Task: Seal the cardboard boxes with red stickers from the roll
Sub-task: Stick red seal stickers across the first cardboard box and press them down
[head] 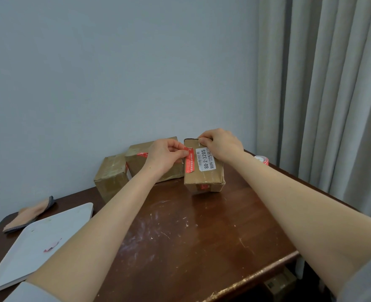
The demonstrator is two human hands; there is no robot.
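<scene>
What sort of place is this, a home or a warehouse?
Probably a home room, not a warehouse: a scratched wooden table against a plain wall, grey curtains, and just three cardboard boxes.

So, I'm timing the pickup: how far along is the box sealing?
Done, it seems: the middle box carries a red seal on top. In hand: the left hand pinches a red sticker onto the labelled box, steadied by the right hand. Left: pressing it flat, and maybe the leftmost box, whose seam I cannot judge. The roll sits by the right forearm.
</scene>
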